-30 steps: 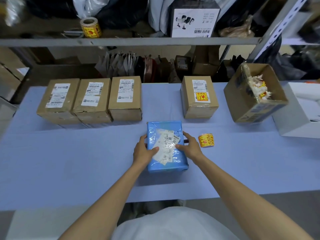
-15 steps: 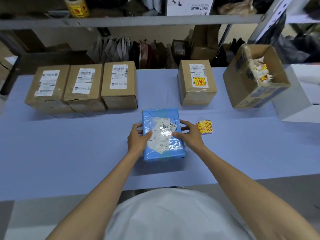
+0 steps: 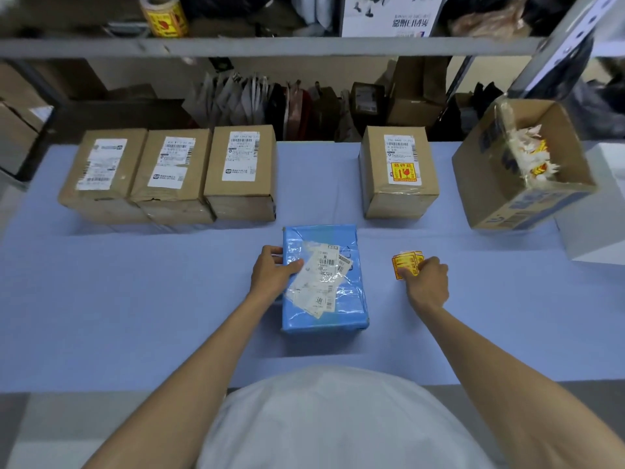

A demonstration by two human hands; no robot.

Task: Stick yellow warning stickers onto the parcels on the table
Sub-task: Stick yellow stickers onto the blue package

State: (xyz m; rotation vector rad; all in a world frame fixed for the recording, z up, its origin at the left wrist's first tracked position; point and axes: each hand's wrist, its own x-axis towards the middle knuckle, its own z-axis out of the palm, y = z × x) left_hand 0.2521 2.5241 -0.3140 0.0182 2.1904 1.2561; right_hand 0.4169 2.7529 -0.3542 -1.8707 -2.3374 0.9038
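Left grip (image 3: 274, 275) clasps blue parcel (image 3: 351, 301); right grip (image 3: 427, 282) pinches yellow stickers (image 3: 406, 263).

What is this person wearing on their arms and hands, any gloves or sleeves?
No gloves: the left hand and right hand are bare, with no ring, watch or wristband visible. No sleeves show on the forearms as far as the picture reaches. The only clothing in view is a plain white top at the bottom.
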